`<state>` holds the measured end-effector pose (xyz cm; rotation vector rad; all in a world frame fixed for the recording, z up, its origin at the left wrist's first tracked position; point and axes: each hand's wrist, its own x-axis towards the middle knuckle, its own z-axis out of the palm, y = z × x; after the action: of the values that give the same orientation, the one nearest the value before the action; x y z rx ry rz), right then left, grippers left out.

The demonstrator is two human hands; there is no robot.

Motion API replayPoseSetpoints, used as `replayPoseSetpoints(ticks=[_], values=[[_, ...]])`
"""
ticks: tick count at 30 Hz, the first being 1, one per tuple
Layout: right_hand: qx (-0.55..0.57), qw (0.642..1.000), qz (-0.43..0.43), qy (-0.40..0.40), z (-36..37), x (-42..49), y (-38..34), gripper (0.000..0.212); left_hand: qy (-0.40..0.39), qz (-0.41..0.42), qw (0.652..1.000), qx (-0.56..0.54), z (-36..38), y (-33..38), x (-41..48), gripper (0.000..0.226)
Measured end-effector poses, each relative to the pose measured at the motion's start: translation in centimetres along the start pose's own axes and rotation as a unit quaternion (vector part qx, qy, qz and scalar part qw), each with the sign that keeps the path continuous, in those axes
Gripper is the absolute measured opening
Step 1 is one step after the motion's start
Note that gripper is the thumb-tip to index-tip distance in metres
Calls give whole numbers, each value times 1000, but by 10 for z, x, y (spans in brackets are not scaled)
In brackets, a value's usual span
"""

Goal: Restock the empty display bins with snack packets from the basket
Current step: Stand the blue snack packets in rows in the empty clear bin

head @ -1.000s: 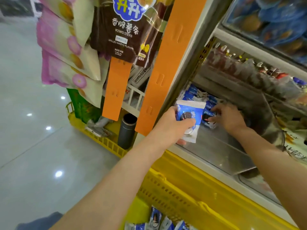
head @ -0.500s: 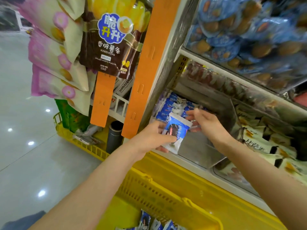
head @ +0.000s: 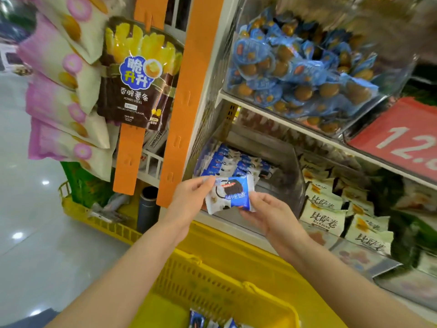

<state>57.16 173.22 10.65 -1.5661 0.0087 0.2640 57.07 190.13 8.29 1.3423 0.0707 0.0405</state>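
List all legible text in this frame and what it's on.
"脆升升", "香脆薯条", "POTATO STICKS": brown hanging bag; its smaller print is blurred.
"12.", cut off by the frame edge: red sign.
"比萨卷": pale green packets.
Held blue-white packet: print too blurred to read.

One packet held just before the bin front: left hand pinches its top-left corner, right hand grips its lower-right edge. Stack of like packets in bin's left rear. Basket below bin.
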Motion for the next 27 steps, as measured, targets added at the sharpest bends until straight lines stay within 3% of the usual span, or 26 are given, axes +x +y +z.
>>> replayPoseSetpoints(ticks=[4,8,12,15,17,19,21,25,27], values=[[17,998,0,-66,12,-8,5,31,59,-17,998,-25,10,-2,-5,15],[19,1000,-7,4,14,-5,1,27,20,15,1000,12,18,-6,-11,9],[-33,999,-9,39,1,2,-2,30,-16,33,998,54,26,-14,-12,23],[-120,988,-68,71,-9,9,-10,27,-21,88,980,178,31,-16,-9,27],[-193,966,-123,123,-20,23,-21,27,2,175,931,320,26,-14,1,33],[-262,934,-180,161,-33,45,-33,25,7,266,834,483,18,-13,16,38],[-367,888,-202,189,-44,71,-42,27,-23,287,764,578,14,-15,30,38],[-554,809,-159,118,-53,115,-40,34,-53,274,713,643,8,-27,51,38],[-611,777,-140,56,-52,131,-35,33,-55,288,712,637,4,-32,57,39]])
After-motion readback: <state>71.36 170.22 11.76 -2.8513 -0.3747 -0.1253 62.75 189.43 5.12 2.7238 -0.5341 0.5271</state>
